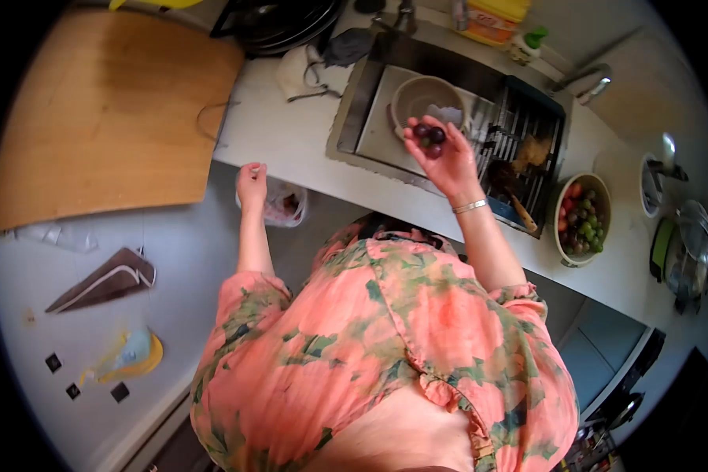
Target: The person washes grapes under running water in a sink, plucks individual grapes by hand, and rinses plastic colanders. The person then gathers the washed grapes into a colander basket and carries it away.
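My right hand (454,167) is palm up over the sink's front edge, with several dark grapes (429,138) resting on its cupped fingers. Just beyond it, a round beige bowl (405,98) sits in the sink (376,126), partly covered by my fingertips. My left hand (252,187) hangs in front of the counter edge with its fingers closed; whether anything small is between them I cannot make out. Below and beside that hand is a pale waste bin (295,214) with scraps inside. A white bowl of red and green grapes (582,220) stands on the counter at right.
A dark drying rack (539,118) spans the sink's right side, with a wooden-handled brush (515,200) on it. Cloths (303,72) lie on the counter (263,118) left of the sink. A wooden board (118,110) takes up the far left. A faucet (590,82) rises behind.
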